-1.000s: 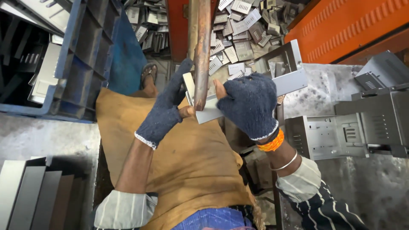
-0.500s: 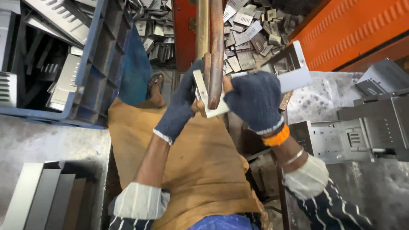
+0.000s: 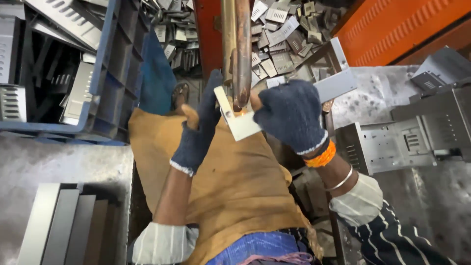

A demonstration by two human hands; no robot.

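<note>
Both gloved hands grasp a long pale metal strip: the left hand pinches its near-left end, the right hand closes over its middle. The metal strip sits under the copper electrode rod, a small glow where they touch. Its long axis runs from near the left hand up and away to the right. Beyond the rod lies a heap of small metal parts. Left of the rod stands a blue crate; right of it, grey brackets on a speckled worktop. A tan apron lies below.
</note>
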